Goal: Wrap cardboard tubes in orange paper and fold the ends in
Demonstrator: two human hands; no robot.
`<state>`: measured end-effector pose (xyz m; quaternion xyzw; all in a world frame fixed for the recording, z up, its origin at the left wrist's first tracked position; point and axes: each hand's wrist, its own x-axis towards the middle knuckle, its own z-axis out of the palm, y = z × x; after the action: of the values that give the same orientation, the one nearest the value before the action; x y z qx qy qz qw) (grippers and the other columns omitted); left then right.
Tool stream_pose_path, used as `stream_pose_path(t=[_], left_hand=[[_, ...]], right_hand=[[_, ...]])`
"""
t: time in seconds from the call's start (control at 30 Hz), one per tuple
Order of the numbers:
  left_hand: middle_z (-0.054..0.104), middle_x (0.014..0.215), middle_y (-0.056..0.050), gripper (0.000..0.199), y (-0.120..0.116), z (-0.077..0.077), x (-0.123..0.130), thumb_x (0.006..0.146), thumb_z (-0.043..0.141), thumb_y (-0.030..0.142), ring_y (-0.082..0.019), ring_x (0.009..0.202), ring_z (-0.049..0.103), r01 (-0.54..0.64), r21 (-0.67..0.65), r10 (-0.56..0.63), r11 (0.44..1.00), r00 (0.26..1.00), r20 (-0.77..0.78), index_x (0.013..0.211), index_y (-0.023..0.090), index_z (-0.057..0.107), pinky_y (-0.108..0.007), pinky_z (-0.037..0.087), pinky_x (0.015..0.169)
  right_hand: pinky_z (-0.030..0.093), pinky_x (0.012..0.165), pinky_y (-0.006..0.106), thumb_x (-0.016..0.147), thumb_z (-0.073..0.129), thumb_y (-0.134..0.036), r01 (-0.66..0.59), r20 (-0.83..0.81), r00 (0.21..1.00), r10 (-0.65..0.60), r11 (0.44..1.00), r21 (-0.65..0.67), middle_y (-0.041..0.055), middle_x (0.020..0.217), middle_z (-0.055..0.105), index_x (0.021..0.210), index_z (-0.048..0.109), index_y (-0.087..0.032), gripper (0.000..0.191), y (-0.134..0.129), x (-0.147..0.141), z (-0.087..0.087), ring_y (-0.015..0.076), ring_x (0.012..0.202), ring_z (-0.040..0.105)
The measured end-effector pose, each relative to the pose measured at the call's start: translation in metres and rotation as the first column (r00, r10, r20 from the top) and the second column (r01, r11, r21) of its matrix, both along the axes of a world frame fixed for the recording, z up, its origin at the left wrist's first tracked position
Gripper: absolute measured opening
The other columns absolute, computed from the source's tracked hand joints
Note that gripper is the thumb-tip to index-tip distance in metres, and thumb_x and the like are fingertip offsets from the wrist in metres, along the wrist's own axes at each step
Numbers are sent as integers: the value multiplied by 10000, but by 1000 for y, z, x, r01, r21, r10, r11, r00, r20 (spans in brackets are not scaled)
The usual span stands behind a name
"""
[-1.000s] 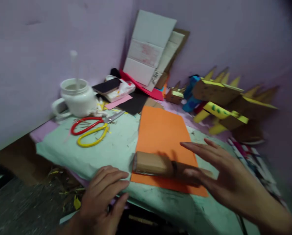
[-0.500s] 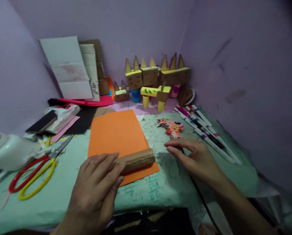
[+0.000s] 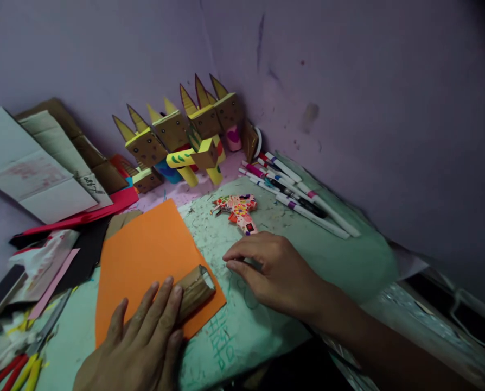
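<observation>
Under my left hand (image 3: 145, 336) lies a brown cardboard tube (image 3: 196, 293), resting at an angle on an orange sheet (image 3: 145, 244). My left fingers reach across the tube's top, with the thumb on its near side, holding it against the sheet. The tube's right end faces up and shows a pale inside. To the right, my right hand (image 3: 270, 271) hovers over the table with thumb and forefinger nearly together in a pinch; anything between them is too small to make out. Just beyond it a flower-patterned glue gun (image 3: 238, 209) lies on its side.
Markers (image 3: 295, 195) lie in a pile at the right. Several cardboard animal figures (image 3: 173, 130) stand along the wall. Scissors (image 3: 39, 342) with red and yellow handles, a black sheet (image 3: 83, 255) and cardboard pieces (image 3: 63, 157) are at the left.
The view has swung right and tilted. My left fingers have straightened and spread over the tube. My right hand has its fingertips closer together and no longer touches the dark cord.
</observation>
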<state>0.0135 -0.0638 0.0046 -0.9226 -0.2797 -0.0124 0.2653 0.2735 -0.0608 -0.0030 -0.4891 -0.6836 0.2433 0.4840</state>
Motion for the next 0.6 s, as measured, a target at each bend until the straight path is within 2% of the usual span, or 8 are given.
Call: stream_pose_path(t=[0.13, 0.4, 0.5, 0.6], left_hand=[[609, 1207, -196, 677, 2, -1, 4, 857, 387, 270, -343, 1047, 612, 10, 1, -10, 1000, 999, -33, 1447, 30, 160, -517, 181, 1036], [566, 1273, -180, 684, -2, -4, 3, 855, 435, 297, -324, 1140, 557, -52, -48, 50, 997, 998, -27, 1447, 60, 185, -502, 135, 1075], [550, 1299, -167, 669, -4, -4, 5, 866, 432, 306, -327, 1169, 532, -88, -68, 89, 994, 996, 2, 1449, 86, 190, -512, 119, 1083], [547, 1301, -174, 681, -10, -2, 8, 899, 364, 320, -319, 1195, 509, -117, -110, 132, 987, 983, 131, 1458, 52, 82, -514, 187, 1075]], right_hand=[[455, 732, 293, 787, 612, -127, 9, 20, 1000, -10, 999, 52, 12, 770, 732, 779, 700, -186, 106, 0, 1, 0, 162, 731, 647], [415, 788, 337, 775, 630, -112, -7, 89, 996, 0, 997, 80, 19, 762, 725, 791, 690, -174, 88, 0, -2, 3, 174, 743, 640], [402, 823, 356, 722, 694, -134, -87, 152, 985, 76, 994, 67, 45, 838, 721, 885, 682, -150, 164, 3, -9, 8, 198, 814, 627], [385, 826, 369, 702, 715, -146, -238, 246, 943, 225, 971, 27, 51, 884, 700, 946, 659, -134, 251, 9, -18, 19, 210, 861, 601]])
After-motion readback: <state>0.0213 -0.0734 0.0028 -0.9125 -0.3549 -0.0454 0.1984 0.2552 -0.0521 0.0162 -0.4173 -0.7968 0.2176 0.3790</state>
